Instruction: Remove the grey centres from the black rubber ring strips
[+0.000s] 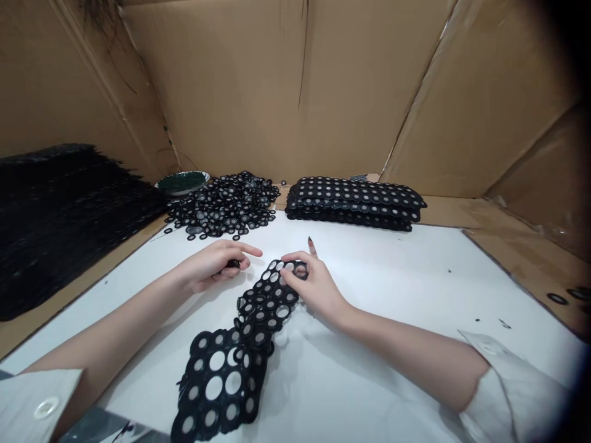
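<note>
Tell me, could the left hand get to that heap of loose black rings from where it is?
Probably yes: the left hand lies just short of the heap of loose rings, with only bare white tabletop between them.

A black punched sheet lies on the white tabletop, running from the near edge up toward the middle. It is a flexible web of joined rings: many circles in its near part are punched out, so the white surface shows through as round holes, while the rings in its far part keep small grey centres. It is bent and partly folded over itself around its middle. Its far end is lifted slightly, pinched in the fingers of the right hand. The left hand, just beside that end, holds a small black ring piece between curled fingers.
</note>
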The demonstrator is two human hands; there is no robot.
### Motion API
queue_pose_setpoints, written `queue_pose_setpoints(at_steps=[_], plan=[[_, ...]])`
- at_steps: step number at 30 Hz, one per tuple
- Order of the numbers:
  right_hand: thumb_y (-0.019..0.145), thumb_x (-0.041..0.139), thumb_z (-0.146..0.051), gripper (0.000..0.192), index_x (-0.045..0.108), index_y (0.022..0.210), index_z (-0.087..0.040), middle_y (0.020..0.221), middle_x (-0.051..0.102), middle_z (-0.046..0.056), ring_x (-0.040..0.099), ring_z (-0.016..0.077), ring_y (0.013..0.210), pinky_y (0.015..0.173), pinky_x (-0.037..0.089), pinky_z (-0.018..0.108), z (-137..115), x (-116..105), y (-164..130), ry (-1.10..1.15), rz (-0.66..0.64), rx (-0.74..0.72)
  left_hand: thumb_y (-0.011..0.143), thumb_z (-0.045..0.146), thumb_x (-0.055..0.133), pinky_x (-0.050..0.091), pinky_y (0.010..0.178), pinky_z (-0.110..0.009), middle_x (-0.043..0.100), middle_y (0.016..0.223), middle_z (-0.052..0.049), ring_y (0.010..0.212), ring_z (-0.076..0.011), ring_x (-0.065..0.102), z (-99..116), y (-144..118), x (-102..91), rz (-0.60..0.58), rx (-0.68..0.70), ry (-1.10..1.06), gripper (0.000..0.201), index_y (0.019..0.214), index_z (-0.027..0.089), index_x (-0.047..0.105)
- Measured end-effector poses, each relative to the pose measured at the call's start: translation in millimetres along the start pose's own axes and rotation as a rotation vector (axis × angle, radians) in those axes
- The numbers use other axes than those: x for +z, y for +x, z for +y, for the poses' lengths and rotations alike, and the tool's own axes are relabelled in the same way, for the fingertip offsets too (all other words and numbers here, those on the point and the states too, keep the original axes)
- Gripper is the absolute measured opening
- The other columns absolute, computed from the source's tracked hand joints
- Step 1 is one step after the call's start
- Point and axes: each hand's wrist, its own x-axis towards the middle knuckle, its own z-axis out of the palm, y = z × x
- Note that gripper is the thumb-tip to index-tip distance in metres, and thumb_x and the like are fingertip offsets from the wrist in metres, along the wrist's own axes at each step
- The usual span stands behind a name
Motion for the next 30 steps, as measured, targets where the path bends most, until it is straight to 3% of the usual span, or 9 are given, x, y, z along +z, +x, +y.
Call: queue_pose_setpoints(at_steps=[3, 5, 8, 13, 17, 22, 25, 28, 30], plan=[[0.075, 0.048, -0.025, 0.014, 0.053, 0.086, -0.019, 0.069, 0.056, -0.005, 0.053, 0.0076, 0.054, 0.091, 0.033, 0.040, 1.1, -0.5, 0.7, -0.013, 0.033, -0.042, 0.070, 0.014, 0.044, 0.015, 0.036, -0.017, 0.041, 0.049, 0.003, 0.038, -0.0049, 0.026, 4.8, -5.7, 1.4, 0.067, 0.090, 0.323, 0.026, 0.090, 0.011, 0.060], [0.075, 0.047, -0.025, 0.012, 0.050, 0.086, -0.020, 0.075, 0.056, -0.003, 0.053, 0.0078, 0.055, 0.084, 0.039, 0.037, 1.1, -0.7, 0.5, 0.030, 0.094, -0.051, 0.073, 0.022, 0.046, 0.018, 0.038, -0.018, 0.035, 0.046, 0.004, 0.041, -0.0062, 0.027, 6.4, -10.5, 0.7, 0.064, 0.114, 0.478, 0.024, 0.087, 0.012, 0.063], [0.078, 0.045, -0.027, 0.012, 0.045, 0.088, -0.021, 0.079, 0.056, 0.000, 0.056, 0.0117, 0.064, 0.064, 0.044, 0.028, 0.2, -0.9, 0.0, 0.161, 0.174, -0.052, 0.074, 0.036, 0.050, 0.016, 0.040, -0.021, 0.032, 0.047, 0.004, 0.042, -0.0064, 0.024, 4.5, -20.4, -3.4, -0.087, 0.047, 0.593, 0.027, 0.078, 0.013, 0.063], [0.080, 0.044, -0.024, 0.011, 0.042, 0.090, -0.024, 0.073, 0.053, -0.002, 0.052, 0.0117, 0.065, 0.058, 0.041, 0.023, -2.0, -1.4, -1.6, 0.213, 0.280, -0.097, 0.076, 0.037, 0.052, 0.010, 0.039, -0.023, 0.023, 0.047, 0.007, 0.041, -0.0065, 0.017, -12.2, -33.3, -5.3, -0.398, -0.092, 0.322, 0.032, 0.101, 0.017, 0.052], [0.081, 0.038, -0.017, 0.024, 0.044, 0.103, -0.026, 0.088, 0.051, 0.000, 0.049, 0.0120, 0.075, 0.068, 0.041, 0.025, -7.8, -3.8, -4.6, 0.146, 0.290, -0.200, 0.075, 0.028, 0.057, 0.010, 0.037, -0.021, 0.028, 0.050, 0.008, 0.040, -0.0046, 0.018, -27.0, -32.5, 7.2, -0.578, -0.133, 0.179, 0.027, 0.099, 0.019, 0.048], [0.083, 0.035, -0.017, 0.034, 0.044, 0.113, -0.027, 0.105, 0.048, 0.002, 0.046, 0.0142, 0.094, 0.087, 0.035, 0.030, -11.0, -6.4, -4.9, 0.081, 0.257, -0.295, 0.076, 0.027, 0.055, 0.011, 0.038, -0.021, 0.029, 0.049, 0.009, 0.040, -0.0045, 0.020, -28.1, -36.4, 28.6, -0.591, -0.092, 0.114, 0.025, 0.097, 0.020, 0.044], [0.080, 0.046, -0.028, 0.030, 0.044, 0.110, -0.025, 0.097, 0.049, 0.002, 0.047, 0.0143, 0.086, 0.079, 0.038, 0.029, -7.4, -6.0, -1.1, 0.109, 0.294, -0.236, 0.073, 0.027, 0.057, 0.011, 0.038, -0.021, 0.032, 0.053, 0.008, 0.041, -0.0044, 0.024, -24.7, -40.8, 36.1, -0.606, -0.119, 0.176, 0.020, 0.088, 0.018, 0.047], [0.076, 0.052, -0.034, 0.021, 0.043, 0.091, -0.022, 0.077, 0.046, -0.002, 0.045, 0.0122, 0.070, 0.068, 0.039, 0.026, -3.1, -6.4, 3.6, 0.156, 0.380, -0.164, 0.072, 0.030, 0.057, 0.011, 0.038, -0.022, 0.030, 0.047, 0.007, 0.039, -0.0046, 0.022, -21.3, -43.6, 34.4, -0.630, -0.138, 0.308, 0.018, 0.069, 0.016, 0.046], [0.077, 0.050, -0.035, 0.018, 0.040, 0.080, -0.022, 0.069, 0.041, -0.004, 0.043, 0.0112, 0.065, 0.064, 0.038, 0.025, -0.9, -7.4, 5.7, 0.169, 0.427, -0.139, 0.071, 0.033, 0.057, 0.010, 0.037, -0.022, 0.026, 0.043, 0.008, 0.038, -0.0048, 0.019, -17.8, -45.8, 27.2, -0.583, -0.151, 0.404, 0.024, 0.061, 0.017, 0.042]])
